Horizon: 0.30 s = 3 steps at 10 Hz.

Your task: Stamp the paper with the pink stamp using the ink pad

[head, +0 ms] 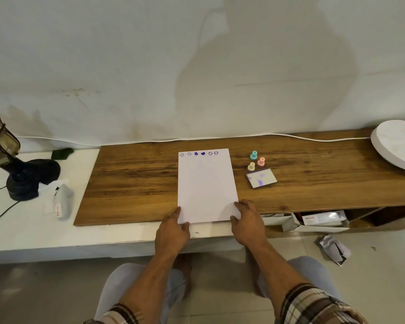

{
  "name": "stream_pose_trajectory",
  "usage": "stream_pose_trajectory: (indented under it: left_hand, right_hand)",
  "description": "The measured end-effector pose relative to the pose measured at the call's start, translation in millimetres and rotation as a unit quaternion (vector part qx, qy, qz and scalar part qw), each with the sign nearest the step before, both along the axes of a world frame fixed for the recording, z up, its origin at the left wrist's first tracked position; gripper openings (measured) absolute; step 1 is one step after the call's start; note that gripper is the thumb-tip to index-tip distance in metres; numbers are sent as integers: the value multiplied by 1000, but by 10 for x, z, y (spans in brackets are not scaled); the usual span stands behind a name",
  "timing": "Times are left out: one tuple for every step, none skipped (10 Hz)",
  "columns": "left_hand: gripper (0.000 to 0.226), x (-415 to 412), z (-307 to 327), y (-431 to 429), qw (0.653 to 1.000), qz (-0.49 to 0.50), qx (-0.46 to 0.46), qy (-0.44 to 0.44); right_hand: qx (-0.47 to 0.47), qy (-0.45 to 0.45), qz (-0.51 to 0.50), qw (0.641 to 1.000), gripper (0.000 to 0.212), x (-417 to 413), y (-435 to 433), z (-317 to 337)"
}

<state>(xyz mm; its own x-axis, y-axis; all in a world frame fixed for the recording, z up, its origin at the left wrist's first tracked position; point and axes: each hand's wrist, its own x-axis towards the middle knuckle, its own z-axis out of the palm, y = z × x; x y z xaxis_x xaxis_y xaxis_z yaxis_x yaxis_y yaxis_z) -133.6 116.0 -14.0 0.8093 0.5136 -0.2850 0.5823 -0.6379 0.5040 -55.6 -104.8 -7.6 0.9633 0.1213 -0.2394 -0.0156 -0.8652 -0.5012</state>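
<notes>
A white sheet of paper [206, 185] lies upright on the wooden board [136, 181], with a row of several purple stamp marks along its top edge. My left hand [172, 230] pinches the paper's near left corner. My right hand [247, 220] rests on the near right corner, fingers over the sheet. The pink stamp [261, 161] stands to the right of the paper, beside a teal stamp [253, 155] and a yellow stamp [251, 166]. Just in front of them lies the ink pad [261, 177], its lid smeared with purple ink.
A black fan [17, 169] with a cable and a clear plastic bag [61, 202] sit on the white shelf at left. A round white slab [398, 143] overhangs the board's far right. Boxes and crumpled paper [334, 249] lie below on the right.
</notes>
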Motion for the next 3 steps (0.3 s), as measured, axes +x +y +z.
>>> stream_pose_trajectory:
  left_hand:
    - [66,3,95,7,999,-22,29,11]
    - [67,69,323,7,997,-38,70,-5]
    - [66,42,498,12,995,-46,83,-6]
  right_hand:
    - [-32,-34,14,999,63,-28,21,80]
    - [-78,-169,50,981,74,69,115,484]
    - [-109,-258,90,956,80,184,109,841]
